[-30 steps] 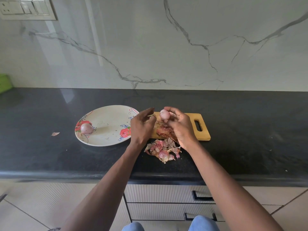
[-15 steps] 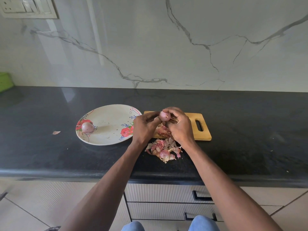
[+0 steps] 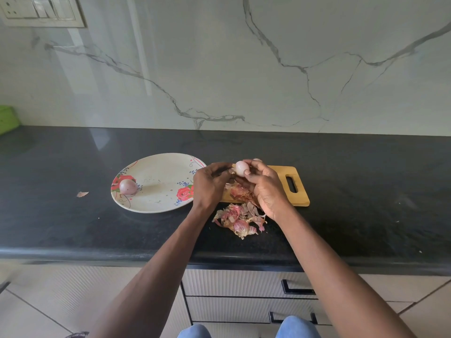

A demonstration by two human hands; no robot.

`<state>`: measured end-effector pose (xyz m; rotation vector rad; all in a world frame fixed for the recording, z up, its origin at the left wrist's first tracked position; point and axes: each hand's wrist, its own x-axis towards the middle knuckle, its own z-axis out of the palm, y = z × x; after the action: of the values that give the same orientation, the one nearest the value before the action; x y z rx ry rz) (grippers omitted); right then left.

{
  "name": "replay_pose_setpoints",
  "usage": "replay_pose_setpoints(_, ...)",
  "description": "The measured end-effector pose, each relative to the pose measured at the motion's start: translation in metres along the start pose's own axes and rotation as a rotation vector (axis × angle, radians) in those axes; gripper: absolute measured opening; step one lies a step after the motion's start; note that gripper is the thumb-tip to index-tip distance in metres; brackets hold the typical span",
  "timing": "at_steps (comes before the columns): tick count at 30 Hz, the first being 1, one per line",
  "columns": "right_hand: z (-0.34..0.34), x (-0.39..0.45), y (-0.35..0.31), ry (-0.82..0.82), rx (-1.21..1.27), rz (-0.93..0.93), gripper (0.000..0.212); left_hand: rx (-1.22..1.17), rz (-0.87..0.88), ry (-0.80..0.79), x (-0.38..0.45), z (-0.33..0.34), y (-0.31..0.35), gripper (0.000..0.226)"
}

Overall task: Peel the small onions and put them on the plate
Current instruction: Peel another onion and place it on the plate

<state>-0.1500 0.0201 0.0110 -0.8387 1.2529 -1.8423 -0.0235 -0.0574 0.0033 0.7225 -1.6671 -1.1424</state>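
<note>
My right hand [image 3: 266, 191] grips a small pale pink onion [image 3: 241, 168] by its fingertips, above the left end of the wooden cutting board [image 3: 301, 193]. My left hand [image 3: 208, 185] is curled beside it, and its fingertips pinch the onion's left end. A peeled onion [image 3: 128, 186] lies on the left side of the white floral plate [image 3: 158, 167], which sits just left of my hands. A bit of another pinkish onion [image 3: 256, 159] peeks out behind my right fingers. The board's left part is hidden by my hands.
A heap of pink onion skins [image 3: 240, 220] lies on the black counter [image 3: 366, 191] in front of the board, with more skins on the board. One loose skin flake [image 3: 82, 194] lies left of the plate. A green object [image 3: 7, 119] sits at the far left. Drawers are below.
My left hand has closed in from a short gap to the onion's left end. The onion has stayed in my right fingertips, turned a little.
</note>
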Motion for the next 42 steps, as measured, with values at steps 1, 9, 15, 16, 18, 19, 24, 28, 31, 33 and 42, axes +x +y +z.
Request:
replay_pose_setpoints(1,0.001,-0.001,-0.001,0.003,0.040,0.018,0.026,0.014,-0.001,-0.004,0.000,0.000,0.000,0.021)
replay_pose_setpoints(9,0.002,-0.004,-0.004,0.034,0.019,0.034,0.012,0.113,0.095,-0.075,-0.002,0.002,0.000,0.032)
replay_pose_setpoints(15,0.006,-0.007,-0.009,0.041,0.057,0.113,0.015,-0.032,0.059,-0.012,-0.003,0.002,0.001,0.017)
replay_pose_setpoints(16,0.006,-0.007,-0.008,0.043,0.042,0.122,0.017,0.010,0.076,-0.002,-0.004,0.003,0.000,0.015)
replay_pose_setpoints(18,0.006,-0.006,-0.007,0.033,0.039,0.138,0.020,0.080,0.107,0.036,-0.006,0.004,-0.001,0.014)
replay_pose_setpoints(19,0.006,-0.006,-0.008,0.024,0.053,0.147,0.021,0.076,0.113,0.056,-0.006,0.005,-0.001,0.013)
replay_pose_setpoints(24,0.009,-0.008,-0.010,0.026,0.116,0.162,0.025,0.052,0.098,0.110,-0.004,0.006,0.001,0.011)
replay_pose_setpoints(28,0.005,-0.006,-0.014,0.082,0.146,0.128,0.028,0.076,0.037,0.219,0.002,0.001,0.001,0.014)
replay_pose_setpoints(31,0.003,-0.008,-0.015,0.074,0.092,0.123,0.028,0.277,0.071,0.120,0.004,0.001,-0.002,0.029)
replay_pose_setpoints(33,0.003,-0.009,-0.014,0.075,0.068,0.127,0.027,0.345,0.066,0.015,0.002,0.002,0.000,0.037)
replay_pose_setpoints(42,0.002,-0.010,-0.015,0.059,0.048,0.183,0.027,-0.042,0.061,-0.254,-0.009,0.003,0.018,0.028)
